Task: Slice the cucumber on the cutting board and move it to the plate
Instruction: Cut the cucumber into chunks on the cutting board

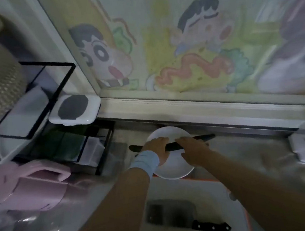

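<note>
Grey counter (245, 155), likely steel: white plate (173, 169), cutting board (207, 193), black wire rack (105, 151), pink object (34, 188).

Dim, blurred wide-angle view, soft light from beyond the plate (173, 170), dark smeared corners below it.

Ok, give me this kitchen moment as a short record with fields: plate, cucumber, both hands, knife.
plate: white, at the far edge of the cutting board
cucumber: whole, uncut, lying across the plate
left hand: on the cucumber, grip unclear in the blur
right hand: on the cucumber, grip unclear
cleaver: lying untouched on the cutting board
</note>
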The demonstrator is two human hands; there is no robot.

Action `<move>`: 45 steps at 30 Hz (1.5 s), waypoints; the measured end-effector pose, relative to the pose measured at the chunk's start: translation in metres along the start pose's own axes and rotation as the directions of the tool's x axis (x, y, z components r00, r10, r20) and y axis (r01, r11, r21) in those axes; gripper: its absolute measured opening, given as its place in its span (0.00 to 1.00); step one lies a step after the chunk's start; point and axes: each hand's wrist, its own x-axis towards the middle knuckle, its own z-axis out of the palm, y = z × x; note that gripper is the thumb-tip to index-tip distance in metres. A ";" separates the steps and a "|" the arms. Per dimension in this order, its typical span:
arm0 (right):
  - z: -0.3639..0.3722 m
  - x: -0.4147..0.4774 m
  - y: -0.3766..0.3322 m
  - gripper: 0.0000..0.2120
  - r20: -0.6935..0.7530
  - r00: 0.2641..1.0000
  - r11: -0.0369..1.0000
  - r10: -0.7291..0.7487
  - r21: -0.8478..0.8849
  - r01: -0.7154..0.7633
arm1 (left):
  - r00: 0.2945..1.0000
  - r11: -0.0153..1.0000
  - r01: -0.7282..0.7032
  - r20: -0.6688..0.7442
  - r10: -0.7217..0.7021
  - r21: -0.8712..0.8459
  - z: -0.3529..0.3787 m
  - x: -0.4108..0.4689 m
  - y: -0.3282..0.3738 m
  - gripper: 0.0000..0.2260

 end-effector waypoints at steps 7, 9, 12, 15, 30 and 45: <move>0.023 0.029 0.012 0.33 -0.066 0.995 0.932 -0.074 -0.360 0.046 | 0.996 0.989 -0.007 0.086 -0.005 0.147 0.024 0.029 -0.012 0.25; 0.023 0.028 0.010 0.28 -0.089 0.994 0.941 -0.059 -0.338 0.026 | 0.998 0.988 -0.017 0.063 0.008 0.153 0.025 0.028 -0.014 0.26; 0.023 0.018 0.005 0.23 -0.081 0.996 0.980 -0.026 -0.198 0.009 | 0.997 0.988 -0.045 0.062 0.036 0.147 0.020 0.019 -0.012 0.26; 0.017 -0.001 -0.006 0.22 -0.106 0.993 0.985 -0.043 -0.169 0.025 | 0.997 0.994 -0.073 0.024 0.072 0.084 0.013 -0.001 -0.007 0.26; 0.051 -0.138 -0.084 0.21 -0.095 0.994 0.996 -0.056 -0.077 0.049 | 0.991 0.997 -0.078 0.114 0.075 0.017 0.039 -0.160 -0.024 0.17; 0.132 -0.188 -0.088 0.29 -0.018 0.994 0.993 0.104 -0.047 -0.104 | 0.970 0.999 0.029 0.240 -0.033 0.021 0.123 -0.224 -0.050 0.20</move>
